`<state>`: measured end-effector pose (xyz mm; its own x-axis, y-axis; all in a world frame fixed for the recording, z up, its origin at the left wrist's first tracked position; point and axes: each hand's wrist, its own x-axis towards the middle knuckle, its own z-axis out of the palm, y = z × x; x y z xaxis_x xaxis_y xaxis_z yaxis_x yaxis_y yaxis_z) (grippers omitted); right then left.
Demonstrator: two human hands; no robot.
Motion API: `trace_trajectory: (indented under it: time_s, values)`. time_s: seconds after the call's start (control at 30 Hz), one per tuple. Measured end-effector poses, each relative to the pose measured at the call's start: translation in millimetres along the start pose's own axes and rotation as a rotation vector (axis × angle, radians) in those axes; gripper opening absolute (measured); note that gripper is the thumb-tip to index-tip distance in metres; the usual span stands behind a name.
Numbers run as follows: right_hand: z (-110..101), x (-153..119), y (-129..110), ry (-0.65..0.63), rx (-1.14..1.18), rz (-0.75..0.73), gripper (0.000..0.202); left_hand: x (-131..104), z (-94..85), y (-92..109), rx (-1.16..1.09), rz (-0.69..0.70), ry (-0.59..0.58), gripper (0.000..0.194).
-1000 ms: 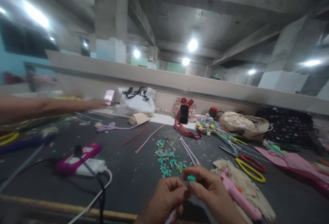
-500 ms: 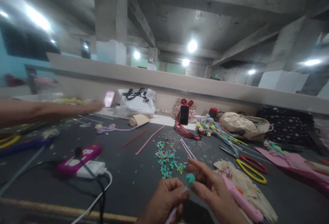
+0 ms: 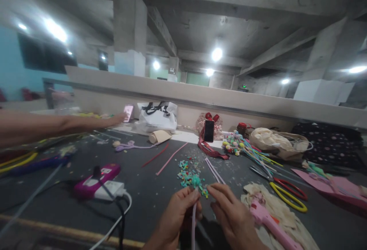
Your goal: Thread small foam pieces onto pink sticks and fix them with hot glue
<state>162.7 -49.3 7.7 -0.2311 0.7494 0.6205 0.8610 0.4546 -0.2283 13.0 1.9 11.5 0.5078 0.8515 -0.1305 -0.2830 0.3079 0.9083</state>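
My left hand (image 3: pixel 180 213) is closed on a pale purple stem (image 3: pixel 194 223), just below a small teal flower-like ball (image 3: pixel 195 181) at its top end. Just right of it, my right hand (image 3: pixel 231 213) has its fingers apart, holding nothing. Small teal, red and yellow bits (image 3: pixel 185 173) lie scattered on the dark table (image 3: pixel 149 208) beyond the hands. Two pale purple strips (image 3: pixel 213 169) rest beside the bits. A pink glue gun (image 3: pixel 271 219) lies on crumpled beige cloth (image 3: pixel 296 227) to the right.
Scissors with red and yellow handles (image 3: pixel 289 194) lie right. A magenta power strip (image 3: pixel 97 179) with cables is left. Behind stand a white bag (image 3: pixel 157 118), a phone (image 3: pixel 209 130) and bunched colored stems (image 3: pixel 233 143). Another person's arm (image 3: pixel 63 125) reaches in from the left.
My left hand has brought the teal ball left and up, over the scattered bits. My right hand has come away from the ball. The other person's hand now reaches the pixelated object.
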Motion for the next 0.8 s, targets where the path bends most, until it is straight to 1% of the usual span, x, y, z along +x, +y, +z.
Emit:
trace_trajectory:
  time_s: [0.07,0.13,0.23,0.3,0.33,0.4,0.47,0.53,0.63,0.8]
  values:
    - [4,-1,1,0.039,-0.105,-0.034,0.036,2,-2.2,0,0.049,-0.017,0.015,0.033]
    - [8,-1,2,0.077,-0.193,-0.080,0.035,2,-3.6,1,0.066,0.000,0.014,0.033]
    - [11,-2,1,0.081,-0.264,-0.138,0.036,1,-3.8,2,0.079,0.019,0.000,0.031]
    - [10,-1,-2,0.063,-0.213,-0.130,0.037,-1,-3.2,4,0.076,0.015,0.018,0.028]
    - [9,0,-3,0.039,-0.137,-0.103,0.038,-2,-2.9,5,0.064,0.018,0.031,0.026]
    - [6,2,-7,-0.024,0.083,0.005,0.037,-3,-2.9,6,0.040,0.025,0.037,0.023]
    - [4,3,-10,-0.067,0.285,0.140,0.031,-4,-3.8,7,0.036,0.019,0.008,0.022]
    - [4,4,-13,-0.068,0.384,0.225,0.023,-4,-5.2,6,0.044,0.009,-0.031,0.023]
    - [6,0,-17,-0.114,0.391,0.246,0.017,-2,-6.8,3,0.077,0.007,-0.055,0.026]
    - [13,-7,-24,-0.139,0.232,0.209,0.018,1,-5.7,-1,0.106,-0.035,-0.068,0.030]
